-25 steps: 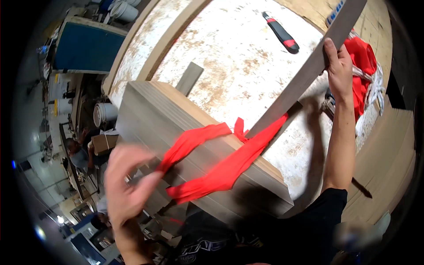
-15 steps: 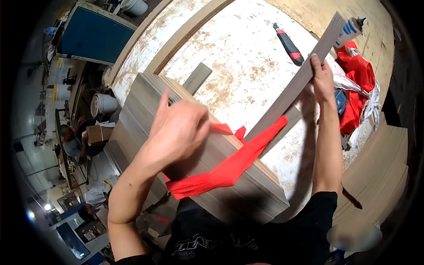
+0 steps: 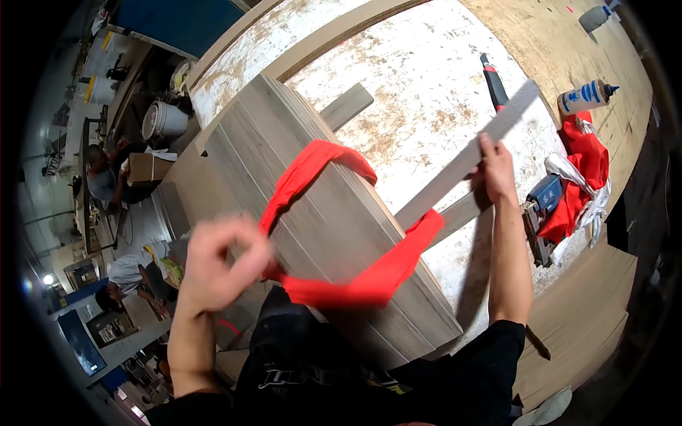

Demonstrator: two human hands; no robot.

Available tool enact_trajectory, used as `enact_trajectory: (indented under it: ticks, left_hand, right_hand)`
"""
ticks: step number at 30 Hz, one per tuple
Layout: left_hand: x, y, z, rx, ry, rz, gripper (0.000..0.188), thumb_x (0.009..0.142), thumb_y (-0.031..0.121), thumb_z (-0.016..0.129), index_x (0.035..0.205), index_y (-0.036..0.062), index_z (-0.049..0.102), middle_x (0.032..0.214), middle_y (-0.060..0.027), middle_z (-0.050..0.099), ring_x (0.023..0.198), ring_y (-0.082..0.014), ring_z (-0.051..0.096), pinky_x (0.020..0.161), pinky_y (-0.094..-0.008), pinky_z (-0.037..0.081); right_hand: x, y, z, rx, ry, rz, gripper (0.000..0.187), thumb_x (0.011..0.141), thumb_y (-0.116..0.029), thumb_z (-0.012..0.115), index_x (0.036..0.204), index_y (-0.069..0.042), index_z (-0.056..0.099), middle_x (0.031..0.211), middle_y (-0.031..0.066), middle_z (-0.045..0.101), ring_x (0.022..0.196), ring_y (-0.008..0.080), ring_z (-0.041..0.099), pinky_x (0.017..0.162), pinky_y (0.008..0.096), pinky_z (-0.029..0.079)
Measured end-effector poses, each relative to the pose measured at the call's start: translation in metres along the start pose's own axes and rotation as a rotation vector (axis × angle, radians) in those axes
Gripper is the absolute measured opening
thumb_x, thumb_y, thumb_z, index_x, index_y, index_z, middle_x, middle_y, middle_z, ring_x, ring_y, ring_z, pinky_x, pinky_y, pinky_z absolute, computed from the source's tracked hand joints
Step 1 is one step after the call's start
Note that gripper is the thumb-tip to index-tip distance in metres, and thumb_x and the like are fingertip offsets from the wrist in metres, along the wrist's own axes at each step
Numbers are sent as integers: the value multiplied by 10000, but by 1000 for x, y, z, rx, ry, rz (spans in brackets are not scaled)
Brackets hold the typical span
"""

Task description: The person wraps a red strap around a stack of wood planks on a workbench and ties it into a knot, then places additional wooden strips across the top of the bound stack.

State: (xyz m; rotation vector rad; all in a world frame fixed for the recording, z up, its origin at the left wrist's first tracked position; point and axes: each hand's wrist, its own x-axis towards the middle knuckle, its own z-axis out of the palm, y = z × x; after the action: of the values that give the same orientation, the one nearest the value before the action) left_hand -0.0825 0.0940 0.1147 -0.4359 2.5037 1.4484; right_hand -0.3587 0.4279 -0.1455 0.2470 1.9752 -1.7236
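My left hand [image 3: 226, 264] is blurred, its fingers curled in a pinch against a red cloth strip [image 3: 341, 292]. That strip makes a wide loop over a stack of grey wood-look boards [image 3: 305, 227], its ends passing over the stack's far edge. My right hand [image 3: 495, 170] grips a long, narrow grey board [image 3: 447, 179], thumb on top, tilted up away from the stack. Beneath that board, another grey strip [image 3: 458, 216] runs from under the stack. A shorter grey piece [image 3: 348, 106] sticks out further back.
The white, stained worktop [image 3: 419, 85] carries a utility knife [image 3: 493, 84]. To the right are a glue bottle [image 3: 586, 98], a bundle of red and white cloth [image 3: 586, 153] and a blue-topped tool [image 3: 545, 192]. Stacked panels [image 3: 575, 305] stand lower right. Other people [image 3: 106, 174] work at far left.
My left hand has moved left and down from above the stack, and the red strip has opened into a wide loop. My right hand still holds the narrow board. The whole view has shifted.
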Motion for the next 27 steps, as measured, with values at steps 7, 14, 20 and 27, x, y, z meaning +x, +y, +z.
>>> enact_trajectory:
  ticks: [7,14,20,27]
  left_hand:
    - [-145,-149,79,-446,-638,-463,297,938,94,613,1218,0,646,1208,-156,690,1169,-221,638,991,-347,484]
    - [-93,-182,157,53,-46,-326,624,798,257,759,1338,28,548,1334,-206,577,1249,-415,524,1057,-456,428]
    - [-73,-194,180,423,190,-243,526,786,190,705,1278,33,606,1332,-242,537,1214,-442,515,1003,-506,449]
    - [-98,-220,170,63,311,-138,507,765,110,677,1262,36,607,1285,-231,555,1195,-429,517,999,-485,449]
  right_hand:
    - [15,-28,11,105,-79,81,240,938,-144,675,1094,-29,533,690,24,564,549,121,548,491,259,482]
    - [12,-20,-3,-552,-362,103,135,888,-144,726,858,-68,618,775,-9,618,704,91,551,683,233,441]
    - [30,-11,-3,-572,-399,241,124,907,-158,707,889,-64,629,846,18,653,798,115,585,756,259,463]
    - [11,-28,21,-493,-291,273,386,999,-463,564,816,-132,642,831,16,708,782,165,659,725,330,499]
